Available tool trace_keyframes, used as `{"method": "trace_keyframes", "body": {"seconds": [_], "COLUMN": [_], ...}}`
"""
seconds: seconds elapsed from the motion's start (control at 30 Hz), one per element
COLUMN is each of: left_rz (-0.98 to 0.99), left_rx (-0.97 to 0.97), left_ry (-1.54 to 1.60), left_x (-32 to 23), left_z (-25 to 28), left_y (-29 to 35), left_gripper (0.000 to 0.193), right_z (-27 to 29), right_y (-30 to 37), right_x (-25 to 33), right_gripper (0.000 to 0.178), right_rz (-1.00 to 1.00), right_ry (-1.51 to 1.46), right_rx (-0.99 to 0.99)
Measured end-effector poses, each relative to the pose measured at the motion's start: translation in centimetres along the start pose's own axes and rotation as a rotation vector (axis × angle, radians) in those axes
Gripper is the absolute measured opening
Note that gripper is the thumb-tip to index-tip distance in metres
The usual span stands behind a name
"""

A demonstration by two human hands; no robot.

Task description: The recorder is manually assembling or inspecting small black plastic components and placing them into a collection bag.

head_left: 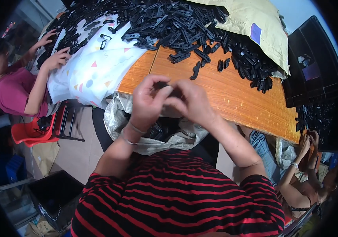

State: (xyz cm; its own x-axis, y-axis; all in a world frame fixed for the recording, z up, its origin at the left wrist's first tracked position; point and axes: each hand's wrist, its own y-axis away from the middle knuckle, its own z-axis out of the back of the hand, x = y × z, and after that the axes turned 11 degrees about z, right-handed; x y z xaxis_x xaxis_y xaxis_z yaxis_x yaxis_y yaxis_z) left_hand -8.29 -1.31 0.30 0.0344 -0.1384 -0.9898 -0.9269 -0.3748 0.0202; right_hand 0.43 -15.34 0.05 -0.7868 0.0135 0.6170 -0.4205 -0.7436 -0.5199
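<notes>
My left hand (148, 98) and my right hand (192, 100) meet in front of the table edge, fingers curled and thumbs bent inward. Something small and dark shows between the fingers of the left one, mostly covered, so its kind cannot be made out. Whatever the right fingers pinch is hidden as well. Below both hands, a pale woven sack (188, 138) lies open at my lap with dark pieces inside. Beyond them, a large heap of black plastic clips (173, 23) covers the back of the wooden table (232, 94); one loose clip (195, 70) lies nearest my hands.
Patterned white sheeting (98, 75) covers the table's left part, where a person in a purple top (22, 93) reaches over clips. A yellowish sack (252, 15) and a black crate (315, 59) stand right. Another person's hands (309, 142) work at lower right. A red chair (34, 130) stands left.
</notes>
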Motion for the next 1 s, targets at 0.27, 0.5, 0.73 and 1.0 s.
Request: {"method": "trace_keyframes", "body": {"seconds": [0.27, 0.5, 0.73, 1.0], "left_rz": [-0.285, -0.436, -0.426, -0.262], "left_rx": [0.097, 0.069, -0.013, -0.040], "left_ry": [-0.859, -0.825, -0.990, -1.070], "left_x": [1.1, 2.0, 3.9, 3.4], "left_z": [5.1, -3.4, -7.3, -4.5], "left_y": [1.9, -5.9, -10.2, -10.3], "left_gripper": [0.007, 0.020, 0.018, 0.013], "right_z": [3.6, 9.6, 9.2, 9.8], "right_y": [2.5, 1.8, -0.2, 1.1], "right_x": [-3.1, -10.4, -10.7, -9.2], "right_gripper": [0.022, 0.013, 0.028, 0.015], "right_rz": [-0.077, -0.213, -0.296, -0.289], "right_ry": [0.070, 0.593, 0.762, 0.672], "right_rx": [0.137, -0.100, 0.111, 0.193]}}
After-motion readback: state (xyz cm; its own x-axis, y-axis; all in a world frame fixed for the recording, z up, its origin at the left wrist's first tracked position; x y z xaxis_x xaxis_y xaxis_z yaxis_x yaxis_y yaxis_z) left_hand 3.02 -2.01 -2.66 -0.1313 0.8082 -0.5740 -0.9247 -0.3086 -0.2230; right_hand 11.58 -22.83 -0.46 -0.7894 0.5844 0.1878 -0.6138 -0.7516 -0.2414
